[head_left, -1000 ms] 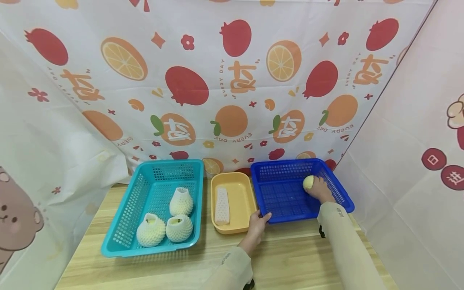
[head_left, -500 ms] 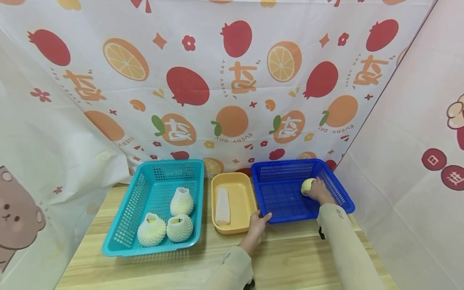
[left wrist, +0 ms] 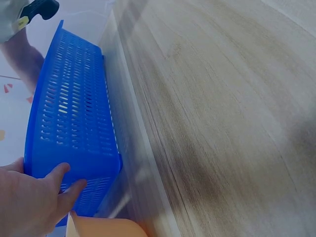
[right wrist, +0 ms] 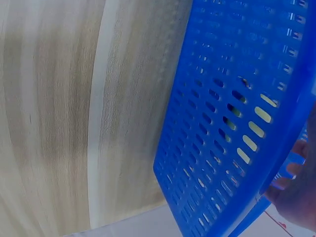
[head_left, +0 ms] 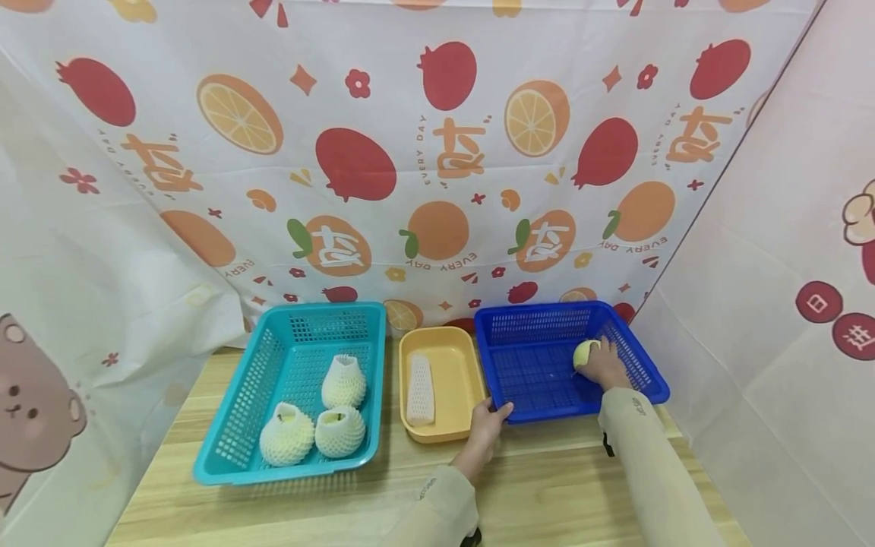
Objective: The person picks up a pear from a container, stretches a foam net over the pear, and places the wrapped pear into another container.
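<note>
At the near left corner of the blue basket [head_left: 526,374], my left hand [head_left: 484,427] grips the rim. The left wrist view shows its thumb and a finger against the outer corner of the basket [left wrist: 74,103]. Inside the basket, toward the right, my right hand [head_left: 604,365] holds a pale yellow-green pear [head_left: 582,353] with a thin stem, its fingers over the right side of the fruit. In the right wrist view the fruit shows only through slots in the basket wall [right wrist: 197,143], with my right hand [right wrist: 298,195] reaching over the rim.
Left on the wooden table [head_left: 533,486], a teal basket [head_left: 317,328] holds several fruits in white foam nets, one being the netted fruit [head_left: 285,437]. Between the baskets, a yellow tray [head_left: 454,380] contains a flat foam net [head_left: 420,391]. A printed curtain [head_left: 383,99] hangs close behind.
The pear and my right hand's fingers shift slightly left, then back right, within the blue basket. My left hand keeps its grip on the corner.
</note>
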